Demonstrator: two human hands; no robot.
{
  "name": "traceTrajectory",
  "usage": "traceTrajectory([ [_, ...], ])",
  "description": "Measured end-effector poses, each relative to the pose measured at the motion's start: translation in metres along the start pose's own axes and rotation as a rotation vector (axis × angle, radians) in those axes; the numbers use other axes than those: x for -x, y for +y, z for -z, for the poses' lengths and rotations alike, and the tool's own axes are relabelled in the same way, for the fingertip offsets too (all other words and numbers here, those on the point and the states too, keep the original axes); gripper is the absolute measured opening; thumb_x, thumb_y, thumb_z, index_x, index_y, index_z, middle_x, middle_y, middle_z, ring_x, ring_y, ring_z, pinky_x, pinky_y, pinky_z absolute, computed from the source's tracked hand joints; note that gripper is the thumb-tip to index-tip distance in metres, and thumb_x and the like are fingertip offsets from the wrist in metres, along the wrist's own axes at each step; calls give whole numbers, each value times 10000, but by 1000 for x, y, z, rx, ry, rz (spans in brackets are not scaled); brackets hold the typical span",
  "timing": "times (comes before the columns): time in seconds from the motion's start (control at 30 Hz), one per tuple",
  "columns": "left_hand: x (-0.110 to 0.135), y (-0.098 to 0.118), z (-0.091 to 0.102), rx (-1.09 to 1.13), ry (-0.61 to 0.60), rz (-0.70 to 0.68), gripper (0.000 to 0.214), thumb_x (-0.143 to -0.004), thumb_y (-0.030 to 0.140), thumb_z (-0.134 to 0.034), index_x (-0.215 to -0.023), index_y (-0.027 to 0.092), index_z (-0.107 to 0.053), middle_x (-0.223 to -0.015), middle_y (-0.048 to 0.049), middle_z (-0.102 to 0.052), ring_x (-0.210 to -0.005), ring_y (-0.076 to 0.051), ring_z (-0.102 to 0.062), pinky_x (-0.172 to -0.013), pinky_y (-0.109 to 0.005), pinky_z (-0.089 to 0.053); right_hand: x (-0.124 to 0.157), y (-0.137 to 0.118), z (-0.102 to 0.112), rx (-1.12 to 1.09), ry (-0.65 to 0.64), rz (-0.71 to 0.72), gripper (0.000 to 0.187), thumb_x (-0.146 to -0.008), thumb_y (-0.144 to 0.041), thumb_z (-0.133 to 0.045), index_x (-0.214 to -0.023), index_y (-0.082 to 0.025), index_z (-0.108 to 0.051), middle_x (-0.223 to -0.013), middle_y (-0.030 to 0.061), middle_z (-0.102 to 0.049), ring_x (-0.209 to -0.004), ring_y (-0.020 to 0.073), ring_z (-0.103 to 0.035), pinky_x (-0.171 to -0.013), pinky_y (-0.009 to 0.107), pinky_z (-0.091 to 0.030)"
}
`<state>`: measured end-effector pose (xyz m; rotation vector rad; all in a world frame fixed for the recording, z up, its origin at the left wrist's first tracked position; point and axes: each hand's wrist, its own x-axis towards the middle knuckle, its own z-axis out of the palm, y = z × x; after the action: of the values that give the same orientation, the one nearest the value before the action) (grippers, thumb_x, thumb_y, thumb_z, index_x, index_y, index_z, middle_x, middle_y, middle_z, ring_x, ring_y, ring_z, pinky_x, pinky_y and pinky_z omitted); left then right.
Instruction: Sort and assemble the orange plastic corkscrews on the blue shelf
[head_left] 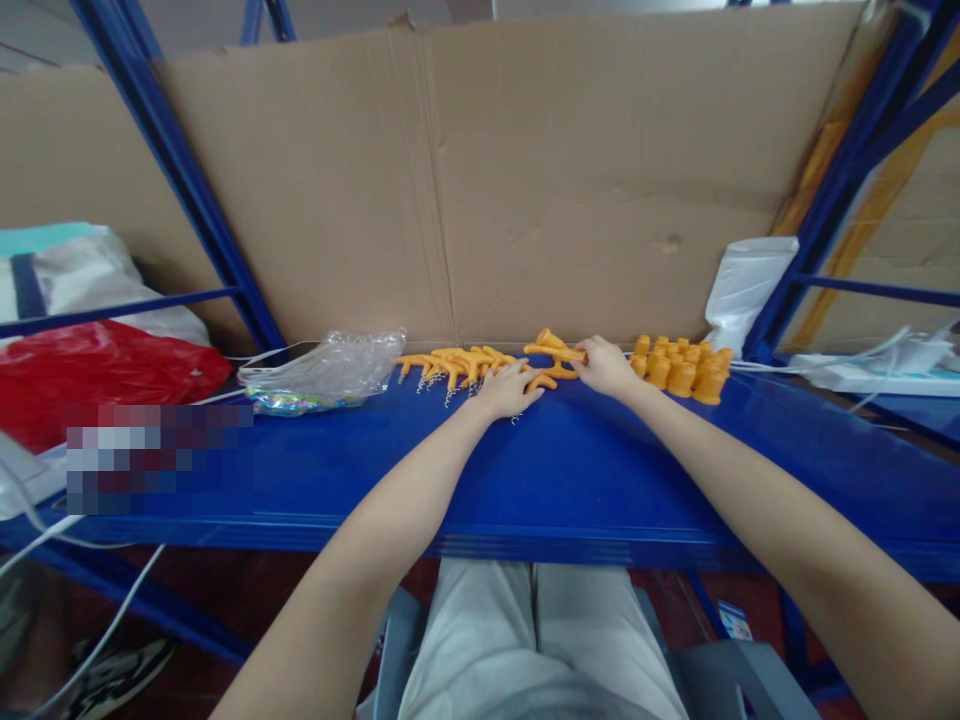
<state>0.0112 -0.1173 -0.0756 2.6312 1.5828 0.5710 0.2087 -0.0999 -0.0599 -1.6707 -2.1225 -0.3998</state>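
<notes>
Orange branched piece [555, 350] sat toward the back of the table [570, 490], about mid-span, between the two hands. Right hand [606, 367] came in from its own side, fingers looking clamped on the piece's near end, probably because that end stuck out clear of the rest. Left hand [501, 390] lay palm-down on the edge of the orange pile [454, 362], touching it, fingers slightly apart. Couldn't tell if they gripped anything; to me it read as steadying the parts.

Pile ran left from that hand in a loose row, small metal chains [450, 396] hanging toward the front edge. Likely laid that way so the chains wouldn't tangle, my guess. Just right of the right hand: orange cup-shaped parts [679, 375], standing upright in tight rows, probably grouped to save room and stay within reach.

Further out: clear plastic bag [330, 365] with something colourful in its bottom, left of the pile, off the working spot. White bag [750, 285] leaned at the right by the blue post. Cardboard sheet [600, 180] stood behind everything, presumably as a backstop. Red bag [112, 370] far left, well apart from the parts.
</notes>
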Motion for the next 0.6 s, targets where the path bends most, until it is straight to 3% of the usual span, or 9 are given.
traceTrajectory([
  [0.17, -3, -6, -5, 74, 50, 42, 401, -885, 397, -523, -1259, 281, -608, -1499, -118, -421, -1396, -338, -346, -1100, -613, -221, -6, 11, -1, -154, 29, 33, 343, -864, -228, -489, -1161, -119, -621, -1112, 151, -639, -971, 241, -617, -876, 344, -470],
  [0.27, -10, -9, -9, 216, 137, 73, 362, -851, 411, -567, -1154, 239, -664, -1419, -124, -515, -1371, -329, -389, -1113, -554, -251, -10, 15, 2, -208, 32, 71, 360, -858, -220, -497, -1176, -98, -614, -1115, 157, -629, -988, 238, -608, -901, 341, -467],
  [0.47, -24, -10, -7, 837, 418, 179, 275, -815, 425, -643, -946, 183, -659, -1089, -128, -695, -1163, -262, -581, -1001, -358, -425, -11, 17, 10, -223, 79, 212, 361, -852, -195, -479, -1179, -112, -607, -1142, 159, -593, -1102, 266, -549, -975, 393, -425],
  [0.6, -26, -7, 4, 1089, 472, 249, 213, -854, 374, -612, -852, 161, -622, -876, -79, -702, -873, -172, -667, -837, -280, -491, -7, 16, 20, -207, 107, 304, 368, -853, -195, -467, -1179, -86, -597, -1134, 176, -572, -1114, 272, -522, -989, 399, -408],
])
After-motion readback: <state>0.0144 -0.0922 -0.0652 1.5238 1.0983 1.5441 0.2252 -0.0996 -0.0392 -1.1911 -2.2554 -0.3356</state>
